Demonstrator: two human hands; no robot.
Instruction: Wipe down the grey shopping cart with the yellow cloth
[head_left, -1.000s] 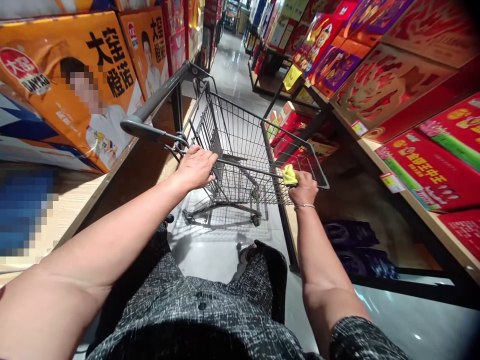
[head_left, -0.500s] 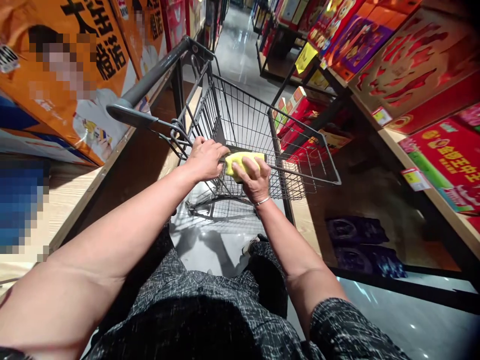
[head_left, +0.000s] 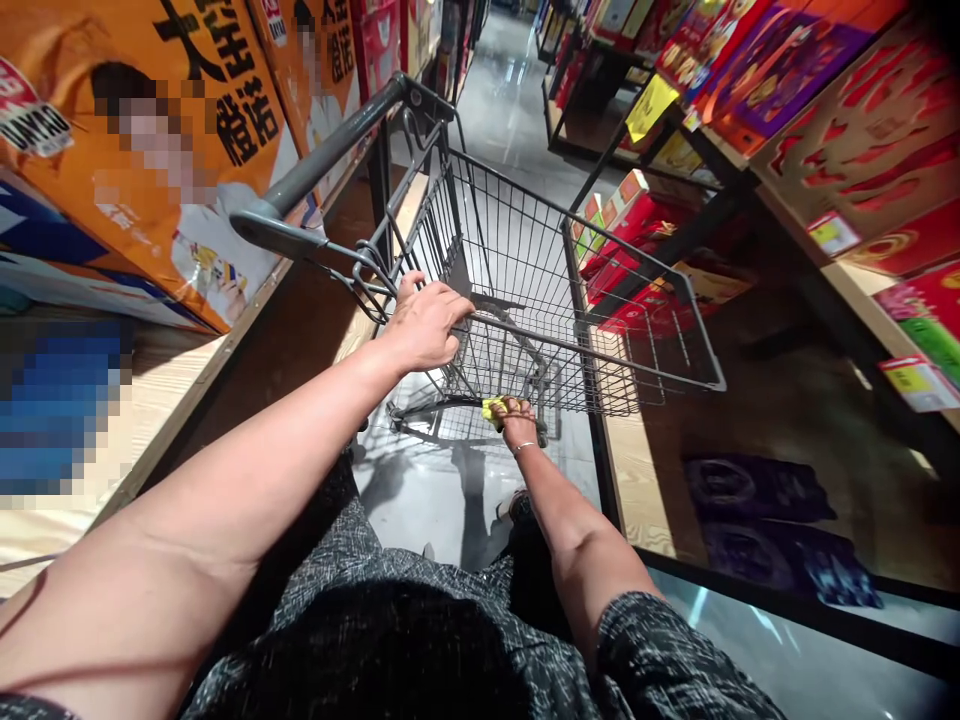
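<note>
A grey wire shopping cart point(head_left: 600, 352) stands on its side of the aisle, its thick push handle point(head_left: 330, 150) at upper left. My left hand point(head_left: 424, 325) grips the cart's near top rail close to the handle end, fingers curled over the bar. Lower down, my right hand point(head_left: 519, 424) is closed around a yellow cloth point(head_left: 492, 408), most of which the fingers hide. That hand is at the cart's lower frame point(head_left: 442, 405), beneath the basket; whether the cloth touches the bar I cannot tell.
Large orange packages point(head_left: 172, 150) line the left shelf. Red and gold gift boxes point(head_left: 855, 130) fill the right shelf, with dark purple packs point(head_left: 757, 490) low down. A yellow tag point(head_left: 651, 108) hangs at the shelf. Shiny floor point(head_left: 502, 80) runs ahead between the shelves.
My right hand has moved down with the yellow cloth, from the top rail to the cart's lower frame. My left hand stays by the top rail. The view has shifted slightly.
</note>
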